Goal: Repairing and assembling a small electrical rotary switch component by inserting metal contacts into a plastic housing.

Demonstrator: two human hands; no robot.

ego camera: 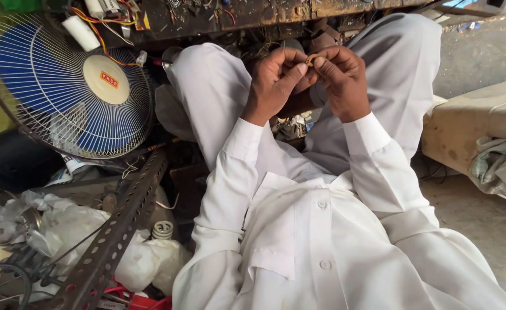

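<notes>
I sit with my knees up, in white clothes. My left hand (273, 81) and my right hand (343, 77) meet in front of my knees. Together they pinch a small tan ring-shaped part (311, 58) between thumbs and fingertips. The part is mostly covered by my fingers. Behind my hands is a dark cluttered workbench edge (247, 14) with wires.
A blue-bladed fan (69, 86) in a white wire cage stands at the left. A perforated metal angle bar (121, 224) leans across plastic bags and scrap at lower left. A worn beige cushion (477, 123) with crumpled cloth lies at the right, on a concrete floor (482, 224).
</notes>
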